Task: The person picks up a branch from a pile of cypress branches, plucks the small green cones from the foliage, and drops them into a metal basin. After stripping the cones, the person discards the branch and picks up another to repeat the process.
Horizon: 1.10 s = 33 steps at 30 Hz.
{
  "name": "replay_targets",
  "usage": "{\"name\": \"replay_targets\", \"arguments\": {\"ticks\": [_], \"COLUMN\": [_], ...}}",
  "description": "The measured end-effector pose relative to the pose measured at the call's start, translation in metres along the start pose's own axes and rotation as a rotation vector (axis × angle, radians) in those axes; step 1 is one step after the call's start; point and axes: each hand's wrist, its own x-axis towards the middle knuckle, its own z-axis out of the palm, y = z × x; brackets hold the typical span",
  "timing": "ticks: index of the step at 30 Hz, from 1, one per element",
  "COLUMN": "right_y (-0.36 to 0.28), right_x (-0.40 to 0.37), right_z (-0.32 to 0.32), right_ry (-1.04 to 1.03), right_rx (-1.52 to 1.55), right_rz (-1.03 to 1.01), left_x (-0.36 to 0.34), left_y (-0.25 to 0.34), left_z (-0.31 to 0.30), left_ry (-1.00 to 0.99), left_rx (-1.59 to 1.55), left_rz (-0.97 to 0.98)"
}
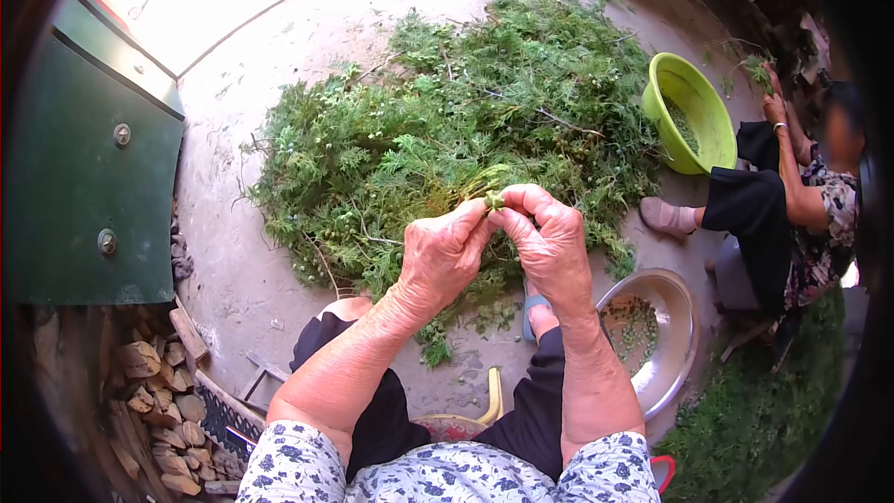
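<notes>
In front of me, my left hand (438,253) and my right hand (553,244) meet with their fingertips pinched together. Between them is a small green seed cone (494,201), and yellowish-green sprig tips (477,183) show just behind the fingers. Beyond and below the hands spreads a large heap of cut conifer branches (391,154), with pale round cones among the leaves. To the right of my right forearm stands a metal basin (690,335) with many small green cones and brown bits in its bottom.
A lime-green tub (719,130) tilts at the right, with green pieces inside. Beside it another person (805,196) sits holding a sprig. Split firewood (172,410) is stacked at lower left under a green door (84,177). More greenery (754,428) lies at lower right.
</notes>
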Motion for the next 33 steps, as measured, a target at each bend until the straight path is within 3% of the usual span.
{"name": "replay_targets", "arguments": {"ticks": [3, 5, 6, 8, 10, 13, 21, 26, 29, 32, 33], "right_y": [0.005, 0.001, 0.001, 0.001, 0.002, -0.01, 0.0, -0.008, -0.011, -0.012, -0.011], "right_x": [0.002, 0.003, 0.003, 0.003, 0.004, 0.007, 0.008, 0.007, 0.006, 0.005, 0.005], "right_z": [-0.003, -0.014, -0.014, -0.012, -0.015, -0.014, -0.027, -0.029, -0.026, -0.024, -0.024], "right_ry": [-0.018, -0.208, -0.208, -0.122, -0.183, -0.012, 0.004, -0.254, -0.241, -0.24, -0.259], "right_rx": [-0.123, 0.598, 0.597, 0.889, 0.905, 1.038, 0.714, 0.351, 0.335, 0.292, 0.249], "right_rz": [-0.163, 0.399, 0.399, 0.414, 0.394, 0.399, 0.297, 0.263, 0.23, 0.183, 0.163], "left_x": [0.0, 0.002, 0.002, 0.004, 0.008, 0.011, 0.012, 0.01, 0.011, 0.013, 0.013], "left_y": [-0.005, -0.001, -0.002, -0.003, 0.0, 0.004, 0.008, 0.006, 0.005, -0.003, -0.009], "left_z": [0.004, -0.003, -0.005, -0.006, -0.013, -0.02, -0.022, -0.018, -0.021, -0.024, -0.022], "left_ry": [0.052, -0.004, -0.003, -0.056, -0.117, -0.164, -0.297, -0.337, -0.339, -0.409, -0.362], "left_rx": [-0.211, -0.42, -0.42, -0.49, -0.531, -0.498, -0.522, -0.592, -0.568, -0.442, -0.299], "left_rz": [-0.012, -0.188, -0.187, -0.218, -0.266, -0.293, -0.29, -0.312, -0.333, -0.206, 0.072]}}
